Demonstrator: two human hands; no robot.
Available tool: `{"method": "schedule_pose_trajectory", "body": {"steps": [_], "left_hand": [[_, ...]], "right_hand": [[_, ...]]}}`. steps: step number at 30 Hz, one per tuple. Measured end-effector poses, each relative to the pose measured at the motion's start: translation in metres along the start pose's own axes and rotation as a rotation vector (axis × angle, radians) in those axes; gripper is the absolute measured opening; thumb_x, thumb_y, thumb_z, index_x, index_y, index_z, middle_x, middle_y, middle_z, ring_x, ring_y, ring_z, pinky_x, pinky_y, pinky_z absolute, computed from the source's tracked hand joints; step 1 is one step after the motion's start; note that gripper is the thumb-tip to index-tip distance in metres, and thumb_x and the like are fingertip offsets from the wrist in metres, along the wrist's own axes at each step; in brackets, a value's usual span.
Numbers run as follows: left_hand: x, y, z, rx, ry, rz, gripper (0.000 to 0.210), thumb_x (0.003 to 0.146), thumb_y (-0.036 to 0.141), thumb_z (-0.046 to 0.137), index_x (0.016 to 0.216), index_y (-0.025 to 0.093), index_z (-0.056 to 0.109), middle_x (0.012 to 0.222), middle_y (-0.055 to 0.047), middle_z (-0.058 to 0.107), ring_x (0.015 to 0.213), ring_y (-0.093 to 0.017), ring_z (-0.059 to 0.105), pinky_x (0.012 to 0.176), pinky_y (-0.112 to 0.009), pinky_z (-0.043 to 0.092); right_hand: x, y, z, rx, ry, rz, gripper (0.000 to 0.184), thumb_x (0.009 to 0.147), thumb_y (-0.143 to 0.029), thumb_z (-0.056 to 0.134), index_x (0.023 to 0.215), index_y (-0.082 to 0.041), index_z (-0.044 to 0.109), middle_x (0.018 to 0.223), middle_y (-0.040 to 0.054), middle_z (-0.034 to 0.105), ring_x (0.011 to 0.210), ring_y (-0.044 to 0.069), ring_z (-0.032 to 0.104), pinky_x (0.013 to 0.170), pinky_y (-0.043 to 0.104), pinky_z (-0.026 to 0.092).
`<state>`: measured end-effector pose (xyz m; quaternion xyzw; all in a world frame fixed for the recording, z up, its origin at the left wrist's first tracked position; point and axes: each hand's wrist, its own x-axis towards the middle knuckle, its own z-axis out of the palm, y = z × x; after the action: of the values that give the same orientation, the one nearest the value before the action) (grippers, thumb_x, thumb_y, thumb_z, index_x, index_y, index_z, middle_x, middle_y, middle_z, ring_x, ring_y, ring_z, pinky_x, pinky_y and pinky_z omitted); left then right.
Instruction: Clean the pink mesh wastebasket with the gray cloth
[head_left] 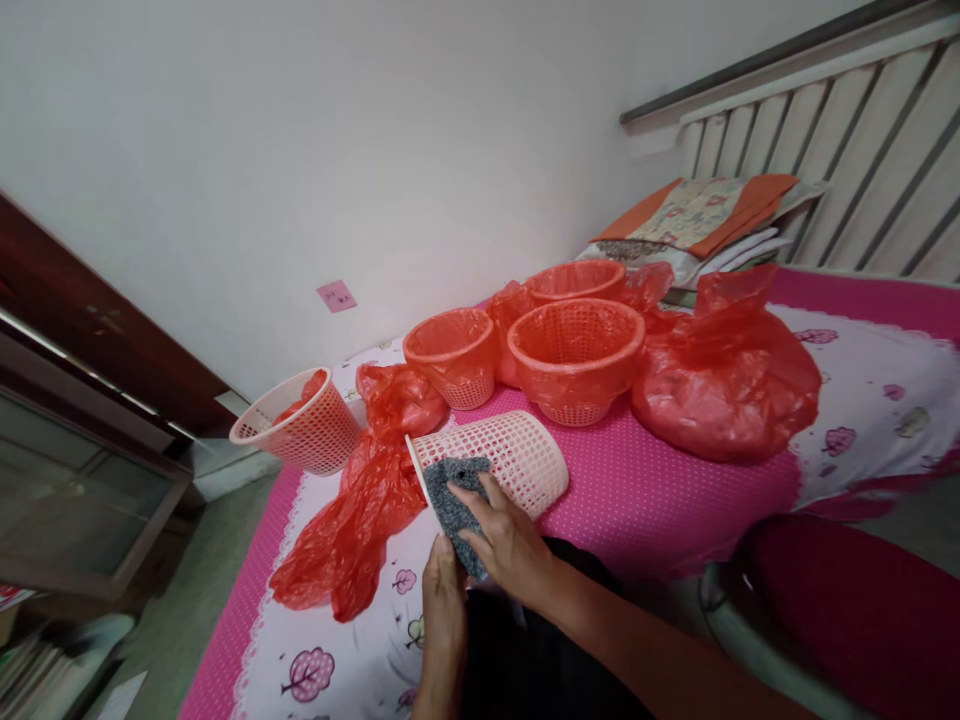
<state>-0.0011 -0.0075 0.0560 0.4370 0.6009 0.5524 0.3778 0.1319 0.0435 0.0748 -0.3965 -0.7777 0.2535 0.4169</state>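
Observation:
A pale pink mesh wastebasket [517, 450] lies on its side, its mouth toward the left. My left hand [444, 590] grips it by the near part of the rim, thumb up beside the cloth's lower end; its other fingers are mostly hidden. Under my right hand [510, 535] is a dark grey cloth [454, 490], pressed against the basket's outside near the rim, with the fingers partly spread over it. Left of the basket a crumpled red plastic bag [360, 530] is spread out. Another pink basket [319, 430] stands tilted farther left with red plastic inside.
Several red-lined baskets [577, 365] stand behind, toward the wall. A full red bag [727, 370] sits at the right, with folded textiles [697, 225] behind it. The pink dotted cover [660, 500] lies beneath. A dark red round seat [855, 610] is at lower right.

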Motion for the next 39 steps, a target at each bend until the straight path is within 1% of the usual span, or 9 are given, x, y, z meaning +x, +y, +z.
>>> {"method": "schedule_pose_trajectory", "body": {"steps": [5, 8, 12, 14, 19, 23, 31, 35, 39], "left_hand": [[0.000, 0.001, -0.004, 0.007, 0.000, -0.046, 0.063, 0.089, 0.080, 0.056, 0.091, 0.021, 0.077, 0.084, -0.009, 0.078, 0.087, -0.029, 0.072, 0.080, -0.041, 0.059], [0.001, 0.002, -0.005, -0.030, 0.012, -0.081, 0.061, 0.087, 0.079, 0.061, 0.096, 0.021, 0.078, 0.085, -0.010, 0.078, 0.091, -0.031, 0.073, 0.082, -0.042, 0.060], [0.003, 0.004, -0.005, -0.059, 0.003, -0.094, 0.064, 0.086, 0.079, 0.062, 0.103, 0.020, 0.080, 0.085, -0.010, 0.079, 0.086, -0.031, 0.073, 0.081, -0.044, 0.060], [0.004, 0.004, -0.004, -0.073, -0.013, -0.095, 0.066, 0.087, 0.079, 0.061, 0.110, 0.019, 0.079, 0.090, -0.011, 0.081, 0.085, -0.031, 0.074, 0.079, -0.043, 0.061], [0.005, 0.004, -0.002, -0.127, -0.048, -0.145, 0.074, 0.087, 0.079, 0.061, 0.126, 0.017, 0.074, 0.105, -0.014, 0.083, 0.089, -0.032, 0.076, 0.075, -0.042, 0.061], [0.004, 0.009, 0.000, -0.119, -0.019, -0.138, 0.078, 0.084, 0.081, 0.061, 0.128, 0.018, 0.074, 0.110, -0.016, 0.083, 0.092, -0.033, 0.077, 0.079, -0.044, 0.062], [0.005, 0.016, 0.001, -0.081, -0.017, -0.127, 0.075, 0.084, 0.081, 0.062, 0.122, 0.018, 0.078, 0.096, -0.014, 0.082, 0.091, -0.034, 0.075, 0.086, -0.048, 0.062], [0.005, 0.011, 0.000, -0.072, -0.018, -0.128, 0.073, 0.086, 0.080, 0.060, 0.123, 0.019, 0.077, 0.094, -0.013, 0.082, 0.089, -0.034, 0.075, 0.086, -0.048, 0.062], [0.005, 0.007, -0.001, -0.075, 0.015, -0.139, 0.073, 0.085, 0.081, 0.061, 0.120, 0.019, 0.079, 0.089, -0.012, 0.082, 0.088, -0.034, 0.076, 0.087, -0.050, 0.063]], "right_hand": [[0.003, -0.009, 0.002, -0.085, -0.037, -0.021, 0.067, 0.093, -0.008, 0.065, 0.156, -0.029, 0.055, 0.161, 0.0153, 0.044, 0.140, 0.032, 0.057, 0.120, 0.052, 0.048], [0.005, -0.008, 0.002, -0.115, -0.058, -0.033, 0.068, 0.093, -0.008, 0.064, 0.157, -0.030, 0.054, 0.163, 0.0147, 0.043, 0.141, 0.032, 0.057, 0.120, 0.052, 0.048], [0.007, -0.001, 0.003, -0.143, -0.051, -0.032, 0.069, 0.094, -0.007, 0.063, 0.158, -0.031, 0.052, 0.163, 0.0147, 0.043, 0.146, 0.033, 0.053, 0.120, 0.051, 0.047], [0.008, 0.002, 0.003, -0.157, -0.040, -0.025, 0.070, 0.094, -0.007, 0.063, 0.159, -0.032, 0.052, 0.163, 0.0148, 0.045, 0.146, 0.033, 0.053, 0.120, 0.052, 0.048], [0.008, 0.007, -0.003, -0.168, -0.035, -0.024, 0.068, 0.094, -0.004, 0.061, 0.158, -0.026, 0.053, 0.160, 0.0197, 0.047, 0.147, 0.035, 0.052, 0.119, 0.053, 0.048], [0.006, 0.011, -0.008, -0.205, -0.034, -0.021, 0.068, 0.096, -0.001, 0.053, 0.160, -0.023, 0.052, 0.161, 0.0226, 0.048, 0.146, 0.036, 0.053, 0.119, 0.053, 0.048], [0.002, 0.037, -0.011, -0.294, 0.063, -0.008, 0.078, 0.093, 0.003, 0.052, 0.163, -0.032, 0.045, 0.160, 0.0163, 0.051, 0.145, 0.034, 0.055, 0.117, 0.055, 0.051], [0.003, 0.049, -0.014, -0.315, 0.084, 0.013, 0.075, 0.094, 0.004, 0.049, 0.162, -0.029, 0.048, 0.160, 0.0184, 0.051, 0.143, 0.034, 0.057, 0.116, 0.055, 0.051], [0.003, 0.057, -0.019, -0.316, 0.109, 0.035, 0.074, 0.095, 0.003, 0.049, 0.162, -0.028, 0.048, 0.159, 0.0182, 0.052, 0.143, 0.036, 0.057, 0.117, 0.055, 0.051]]}}
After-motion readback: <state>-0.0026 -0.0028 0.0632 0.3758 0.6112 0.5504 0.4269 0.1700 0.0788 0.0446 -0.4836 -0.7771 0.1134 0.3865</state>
